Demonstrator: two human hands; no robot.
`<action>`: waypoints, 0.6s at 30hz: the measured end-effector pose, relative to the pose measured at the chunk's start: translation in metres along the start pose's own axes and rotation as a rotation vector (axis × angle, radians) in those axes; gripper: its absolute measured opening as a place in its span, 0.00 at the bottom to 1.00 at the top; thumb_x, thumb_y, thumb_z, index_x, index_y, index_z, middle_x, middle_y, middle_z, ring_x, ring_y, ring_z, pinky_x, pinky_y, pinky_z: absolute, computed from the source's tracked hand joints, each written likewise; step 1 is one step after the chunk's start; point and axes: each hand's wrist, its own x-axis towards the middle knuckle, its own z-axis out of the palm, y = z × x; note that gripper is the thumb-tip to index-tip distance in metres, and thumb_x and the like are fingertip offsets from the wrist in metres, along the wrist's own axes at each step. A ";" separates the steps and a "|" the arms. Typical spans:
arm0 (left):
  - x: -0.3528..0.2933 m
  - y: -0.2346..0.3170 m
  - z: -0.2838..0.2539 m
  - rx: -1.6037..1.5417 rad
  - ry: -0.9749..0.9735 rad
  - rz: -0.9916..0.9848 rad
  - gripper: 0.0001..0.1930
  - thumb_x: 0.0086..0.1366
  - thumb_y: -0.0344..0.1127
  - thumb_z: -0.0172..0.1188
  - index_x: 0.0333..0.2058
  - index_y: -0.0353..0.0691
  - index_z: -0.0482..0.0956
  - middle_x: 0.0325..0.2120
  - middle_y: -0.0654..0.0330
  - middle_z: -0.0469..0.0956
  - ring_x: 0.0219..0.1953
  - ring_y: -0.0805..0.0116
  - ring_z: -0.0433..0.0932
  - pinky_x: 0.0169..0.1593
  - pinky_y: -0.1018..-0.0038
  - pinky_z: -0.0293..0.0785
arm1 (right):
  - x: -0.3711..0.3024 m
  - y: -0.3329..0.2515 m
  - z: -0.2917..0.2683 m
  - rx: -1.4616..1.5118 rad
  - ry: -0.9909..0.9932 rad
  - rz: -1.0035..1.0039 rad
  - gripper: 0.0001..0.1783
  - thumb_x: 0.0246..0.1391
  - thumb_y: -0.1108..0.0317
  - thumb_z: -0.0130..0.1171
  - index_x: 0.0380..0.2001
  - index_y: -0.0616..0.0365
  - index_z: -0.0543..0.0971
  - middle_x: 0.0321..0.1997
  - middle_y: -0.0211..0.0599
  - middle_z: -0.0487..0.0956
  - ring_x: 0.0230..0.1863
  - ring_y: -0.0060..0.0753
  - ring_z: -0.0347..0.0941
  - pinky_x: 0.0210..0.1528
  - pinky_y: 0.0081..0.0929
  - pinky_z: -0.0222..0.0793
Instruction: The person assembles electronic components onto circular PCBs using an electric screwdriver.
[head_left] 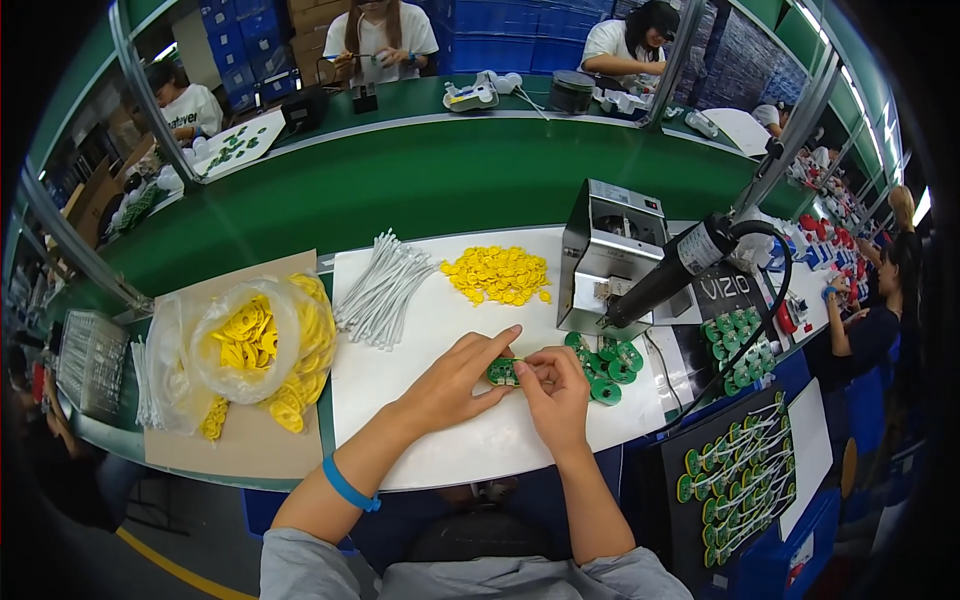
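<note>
A small round green circuit board (pixel 503 372) is held between my two hands above the white work sheet. My left hand (pixel 455 382) has its thumb and fingers closed on the board's left side. Thumb and fingertips of my right hand (pixel 553 388) pinch its right edge. Right beside that hand lies a cluster of green circuit boards (pixel 612 368). Beyond my hands is a heap of small yellow discs (pixel 497 275), and left of it a bundle of white wires (pixel 385 290).
A metal machine (pixel 612 250) and a black cylindrical tool (pixel 675 270) on an arm stand at the right. Bags of yellow parts (pixel 245 340) sit on cardboard at left. Wired boards fill a black tray (pixel 735 480) at lower right. Co-workers sit across the green conveyor (pixel 420 175).
</note>
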 end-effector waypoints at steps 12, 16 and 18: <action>0.006 0.000 0.025 -0.610 0.073 -0.365 0.32 0.64 0.33 0.68 0.65 0.36 0.67 0.43 0.57 0.79 0.44 0.71 0.77 0.40 0.78 0.73 | -0.001 -0.011 -0.019 0.129 -0.028 0.178 0.10 0.67 0.74 0.55 0.47 0.68 0.77 0.30 0.32 0.81 0.23 0.13 0.71 0.22 0.16 0.66; 0.010 -0.011 0.015 -0.830 -0.115 -0.670 0.17 0.74 0.40 0.56 0.54 0.34 0.78 0.32 0.64 0.79 0.30 0.80 0.74 0.34 0.82 0.69 | -0.001 -0.014 -0.019 0.113 -0.006 0.160 0.10 0.68 0.74 0.53 0.48 0.68 0.76 0.31 0.34 0.80 0.22 0.15 0.69 0.23 0.16 0.64; 0.009 -0.014 0.016 -0.861 -0.106 -0.660 0.16 0.74 0.39 0.57 0.53 0.33 0.78 0.31 0.64 0.79 0.30 0.80 0.73 0.34 0.82 0.69 | 0.000 -0.013 -0.018 0.095 0.001 0.138 0.10 0.68 0.74 0.53 0.48 0.68 0.76 0.31 0.34 0.80 0.21 0.15 0.69 0.23 0.16 0.64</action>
